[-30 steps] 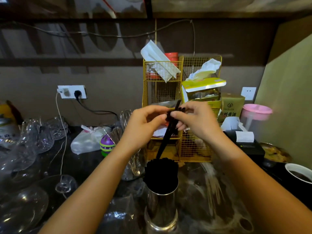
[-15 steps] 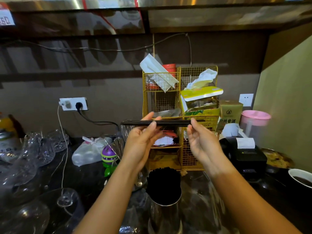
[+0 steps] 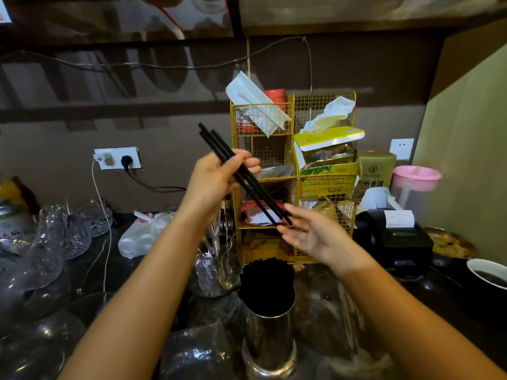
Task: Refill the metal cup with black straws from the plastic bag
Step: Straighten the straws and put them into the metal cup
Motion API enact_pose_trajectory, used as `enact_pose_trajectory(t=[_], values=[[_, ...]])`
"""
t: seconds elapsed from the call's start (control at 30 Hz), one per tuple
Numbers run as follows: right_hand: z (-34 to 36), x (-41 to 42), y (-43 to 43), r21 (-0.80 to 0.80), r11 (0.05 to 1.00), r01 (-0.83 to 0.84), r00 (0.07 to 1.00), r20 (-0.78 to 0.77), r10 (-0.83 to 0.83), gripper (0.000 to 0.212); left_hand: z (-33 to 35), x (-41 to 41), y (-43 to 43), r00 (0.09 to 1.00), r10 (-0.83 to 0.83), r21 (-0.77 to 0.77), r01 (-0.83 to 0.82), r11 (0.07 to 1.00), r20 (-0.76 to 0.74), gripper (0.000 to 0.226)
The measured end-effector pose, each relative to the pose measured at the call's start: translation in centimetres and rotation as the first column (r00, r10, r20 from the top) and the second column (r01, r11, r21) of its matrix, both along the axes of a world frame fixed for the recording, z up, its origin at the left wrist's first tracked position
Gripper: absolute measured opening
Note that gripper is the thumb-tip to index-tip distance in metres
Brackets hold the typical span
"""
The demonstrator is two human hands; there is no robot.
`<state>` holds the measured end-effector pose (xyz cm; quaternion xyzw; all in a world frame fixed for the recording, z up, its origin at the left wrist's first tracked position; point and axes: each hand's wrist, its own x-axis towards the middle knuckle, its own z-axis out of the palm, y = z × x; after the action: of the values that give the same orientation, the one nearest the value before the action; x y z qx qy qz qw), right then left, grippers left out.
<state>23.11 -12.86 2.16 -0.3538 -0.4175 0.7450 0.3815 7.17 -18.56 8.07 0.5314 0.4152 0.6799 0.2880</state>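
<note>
A shiny metal cup (image 3: 270,341) stands on the dark counter at bottom centre, packed with black straws (image 3: 266,283). Above it my left hand (image 3: 216,182) grips a few loose black straws (image 3: 253,182), which slant from upper left down to lower right. My right hand (image 3: 310,234) is open, palm up, and its fingertips touch the lower ends of those straws. A crumpled clear plastic bag (image 3: 197,352) lies on the counter left of the cup.
A yellow wire rack (image 3: 293,237) stands behind the cup. A jar of metal utensils (image 3: 216,270) sits just left of it. Clear glassware (image 3: 41,259) crowds the left side. A black receipt printer (image 3: 395,239) and a paper cup of dark drink (image 3: 488,275) are at right.
The loose straws went from hanging down over the cup, to level between both hands, to slanted. My right hand has opened and dropped to their lower ends.
</note>
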Motion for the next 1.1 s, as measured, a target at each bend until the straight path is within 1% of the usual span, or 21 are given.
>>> enact_pose_trajectory(t=[0.03,0.07,0.1,0.13,0.17,0.2,0.27,0.33,0.4,0.5,0.57,0.63,0.73,0.8,0.87,0.93,1.0,1.03,1.1], values=[[0.5,0.3,0.2,0.139,0.990,0.039,0.991,0.125,-0.057,0.031,0.3,-0.2,-0.2,0.999,-0.021,-0.012,0.020,1.000,-0.049,0.018],[1.2,0.5,0.3,0.300,0.951,0.076,0.967,0.213,-0.144,0.037,0.4,-0.3,-0.5,0.993,-0.051,-0.027,0.048,0.998,-0.103,0.018],[1.9,0.6,0.2,0.458,0.883,0.099,0.942,0.242,-0.231,0.039,0.3,-0.3,-0.7,0.984,-0.084,-0.047,0.078,0.996,-0.155,0.018],[2.6,0.6,-0.1,0.601,0.793,0.103,0.929,0.226,-0.293,0.044,0.0,-0.1,-0.9,0.973,-0.119,-0.076,0.106,0.991,-0.198,0.018],[3.2,0.6,-0.4,0.706,0.703,0.085,0.930,0.196,-0.310,0.049,-0.6,0.2,-1.0,0.961,-0.147,-0.109,0.125,0.986,-0.233,0.019],[3.6,0.4,-0.9,0.778,0.626,0.058,0.941,0.167,-0.294,0.052,-1.4,0.5,-1.0,0.950,-0.170,-0.142,0.136,0.980,-0.260,0.021],[4.0,0.0,-2.1,0.857,0.515,0.005,0.961,0.139,-0.241,0.056,-3.1,1.3,-0.9,0.934,-0.200,-0.186,0.149,0.971,-0.295,0.024],[3.9,-0.4,-3.2,0.907,0.419,-0.046,0.964,0.150,-0.219,0.058,-4.8,1.8,-0.8,0.931,-0.215,-0.216,0.154,0.964,-0.296,0.028],[3.3,-1.0,-3.7,0.939,0.322,-0.117,0.949,0.202,-0.244,0.057,-6.3,2.0,-0.6,0.926,-0.232,-0.260,0.156,0.953,-0.297,0.029],[1.6,-1.8,-3.4,0.949,0.220,-0.226,0.904,0.289,-0.316,0.053,-8.0,2.0,-0.4,0.904,-0.218,-0.297,0.108,0.949,-0.367,0.028],[0.2,-2.2,-3.0,0.936,0.189,-0.298,0.868,0.348,-0.354,0.048,-9.0,2.1,-0.4,0.896,-0.195,-0.305,0.070,0.950,-0.400,0.029],[-1.2,-2.3,-2.7,0.917,0.193,-0.349,0.842,0.397,-0.366,0.044,-9.8,2.3,-0.4,0.879,-0.166,-0.312,0.022,0.950,-0.447,0.029],[-3.0,-2.1,-2.5,0.909,0.189,-0.372,0.818,0.417,-0.396,0.040,-11.1,2.5,-0.1,0.809,-0.145,-0.346,-0.076,0.935,-0.569,0.030],[-4.1,-2.0,-2.4,0.908,0.175,-0.381,0.806,0.419,-0.418,0.040,-11.9,2.6,0.1,0.762,-0.102,-0.344,-0.164,0.924,-0.639,0.029],[-5.2,-1.8,-2.2,0.892,0.192,-0.408,0.782,0.450,-0.432,0.041,-12.5,2.9,0.0,0.703,-0.057,-0.300,-0.228,0.926,-0.709,0.021],[-6.2,-1.5,-2.1,0.888,0.232,-0.398,0.776,0.461,-0.431,0.041,-13.3,2.9,-0.2,0.635,-0.038,-0.245,-0.242,0.939,-0.772,0.009],[-7.2,-1.2,-2.0,0.880,0.258,-0.400,0.777,0.475,-0.414,0.039,-14.1,2.7,-0.5,0.571,-0.037,-0.223,-0.259,0.940,-0.820,0.014],[-7.8,-1.0,-2.0,0.870,0.261,-0.419,0.762,0.493,-0.420,0.038,-14.4,2.4,-0.5,0.561,-0.035,-0.223,-0.271,0.937,-0.827,0.016],[-9.1,-1.0,-2.2,0.853,0.270,-0.447,0.737,0.522,-0.430,0.035,-14.9,2.0,-0.7,0.569,-0.023,-0.223,-0.286,0.932,-0.822,0.021]])
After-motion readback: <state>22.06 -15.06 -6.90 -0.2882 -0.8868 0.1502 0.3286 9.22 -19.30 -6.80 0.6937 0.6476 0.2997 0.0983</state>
